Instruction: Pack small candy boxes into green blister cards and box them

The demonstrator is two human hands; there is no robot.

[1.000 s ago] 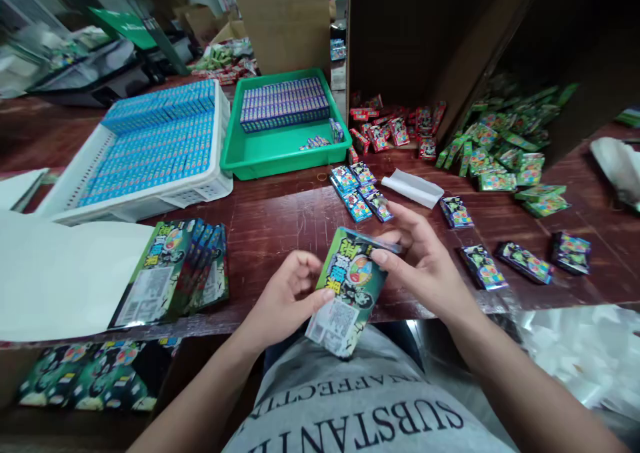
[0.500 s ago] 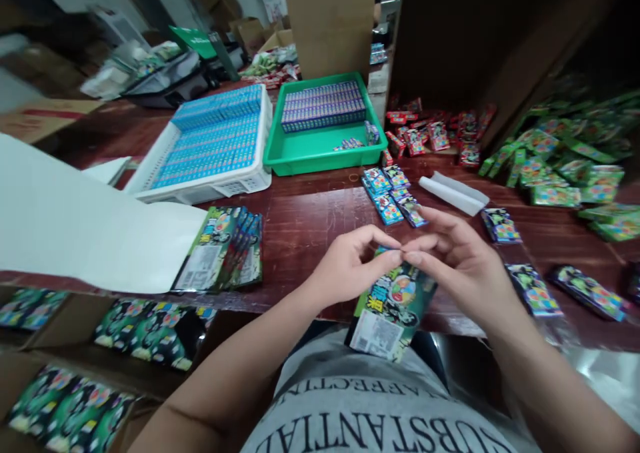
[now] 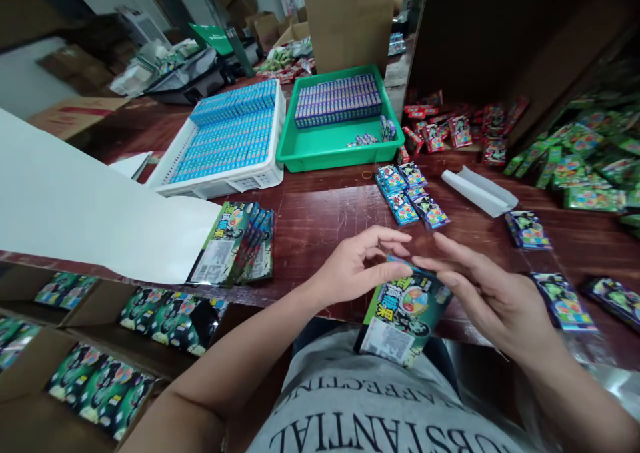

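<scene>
A dark green printed candy box [image 3: 404, 313] with a white label leans tilted at the table's front edge, against the grey shirt. My left hand [image 3: 363, 263] grips its upper left corner, thumb across the front and fingers curled behind. At the upper right of the box is my right hand [image 3: 485, 293], with fingers stretched and apart; whether a fingertip touches the box I cannot tell. Beyond my hands lie small blue candy packs [image 3: 401, 206] and purple candy packs [image 3: 430, 211]. Several similar green boxes [image 3: 220, 246] stand in a leaning row to the left.
A white basket [image 3: 250, 181] of blue packs and a green tray [image 3: 330, 161] of purple packs stand behind. Red packs [image 3: 460, 131] and green packs [image 3: 595, 166] are heaped at right. A rolled white sheet [image 3: 480, 191] lies nearby. Cartons [image 3: 95, 306] of green boxes sit below left.
My right hand has drawn away to the right from the top of the candy box, its fingers spreading. My left hand stays on the box. The view has shifted slightly left.
</scene>
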